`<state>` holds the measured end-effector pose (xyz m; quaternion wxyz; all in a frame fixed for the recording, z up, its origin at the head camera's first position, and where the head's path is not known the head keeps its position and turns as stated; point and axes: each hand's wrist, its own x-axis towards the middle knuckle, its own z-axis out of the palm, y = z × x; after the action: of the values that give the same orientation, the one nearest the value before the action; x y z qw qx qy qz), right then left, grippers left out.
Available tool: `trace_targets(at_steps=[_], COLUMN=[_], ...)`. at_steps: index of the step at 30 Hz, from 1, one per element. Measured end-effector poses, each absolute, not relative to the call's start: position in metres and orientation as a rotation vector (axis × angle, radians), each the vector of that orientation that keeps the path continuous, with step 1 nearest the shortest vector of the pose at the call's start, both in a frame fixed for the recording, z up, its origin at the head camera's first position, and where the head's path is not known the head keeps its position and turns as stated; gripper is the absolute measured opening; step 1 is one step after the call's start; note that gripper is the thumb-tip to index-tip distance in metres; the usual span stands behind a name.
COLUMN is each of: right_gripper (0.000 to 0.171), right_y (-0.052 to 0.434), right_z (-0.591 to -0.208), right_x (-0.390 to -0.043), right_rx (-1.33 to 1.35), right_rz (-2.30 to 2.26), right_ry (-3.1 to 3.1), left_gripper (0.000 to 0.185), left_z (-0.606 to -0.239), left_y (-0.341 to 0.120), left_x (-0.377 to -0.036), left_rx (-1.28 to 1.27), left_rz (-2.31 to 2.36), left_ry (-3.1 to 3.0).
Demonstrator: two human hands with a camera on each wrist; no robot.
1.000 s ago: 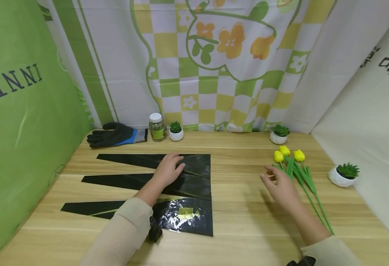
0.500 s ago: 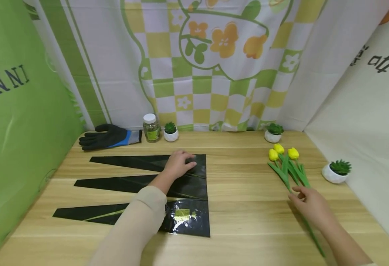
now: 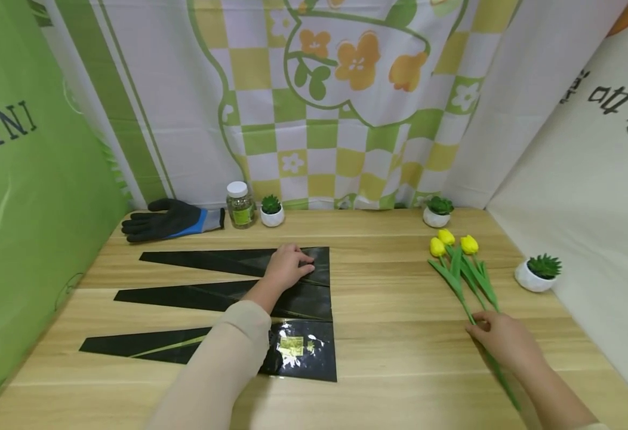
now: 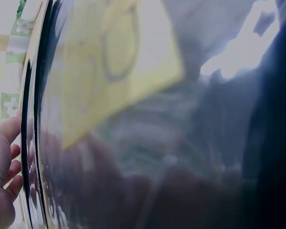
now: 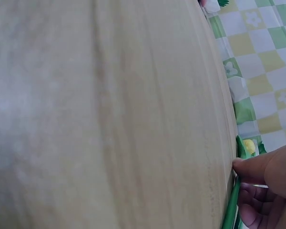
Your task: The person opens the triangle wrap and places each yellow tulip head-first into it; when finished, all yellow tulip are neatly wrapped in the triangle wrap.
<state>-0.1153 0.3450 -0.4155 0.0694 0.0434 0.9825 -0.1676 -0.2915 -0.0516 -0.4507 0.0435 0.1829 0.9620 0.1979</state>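
Three black, glossy, tapered flower sleeves lie side by side: the far sleeve (image 3: 320, 261), the middle sleeve (image 3: 314, 301) and the near sleeve (image 3: 319, 346), which bears a gold label. My left hand (image 3: 286, 269) rests on the wide end of the far one, fingers loosely bent, thumb apart. In the left wrist view this hand (image 4: 2, 176) shows at the left edge. On the right lie three yellow tulips (image 3: 468, 244) with green leaves. My right hand (image 3: 504, 338) pinches a stem (image 5: 231, 205) between thumb and fingers; the palm covers part of the stems.
Along the back stand a black-and-blue work glove (image 3: 171, 221), a lidded jar (image 3: 241, 208) and a small potted succulent (image 3: 272, 212). Another succulent (image 3: 437, 212) is behind the tulips, and a third succulent (image 3: 538, 273) stands right of them. A checked curtain (image 3: 319, 137) hangs behind the wooden table (image 3: 389, 346).
My right hand has come toward me and to the right, down onto the tulip stems, and now pinches one. My left hand has slid a little right along the far sleeve.
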Motion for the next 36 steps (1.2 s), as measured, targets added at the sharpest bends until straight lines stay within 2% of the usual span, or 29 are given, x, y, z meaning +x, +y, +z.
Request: trace_targets(at_steps=[13,24,36], right_gripper=[0.033,0.039,0.051], right_y=[0.345,0.339,0.301], right_z=[-0.418,-0.408,-0.397], right_x=[-0.115,-0.118,-0.141], right_rx=[0.167,0.165,0.175], right_rz=[-0.551,-0.662,-1.505], right_ry=[3.009,2.962,2.535], left_gripper=[0.025,0.026,0.025], left_z=[-0.46,-0.454,-0.452], left_y=[-0.053,-0.056,-0.06], left_x=[-0.295,-0.297,-0.29], left_rx=[0.606,0.557,0.489], left_rz=[0.641,0.821,1.056], left_ry=[3.008,2.991,2.954])
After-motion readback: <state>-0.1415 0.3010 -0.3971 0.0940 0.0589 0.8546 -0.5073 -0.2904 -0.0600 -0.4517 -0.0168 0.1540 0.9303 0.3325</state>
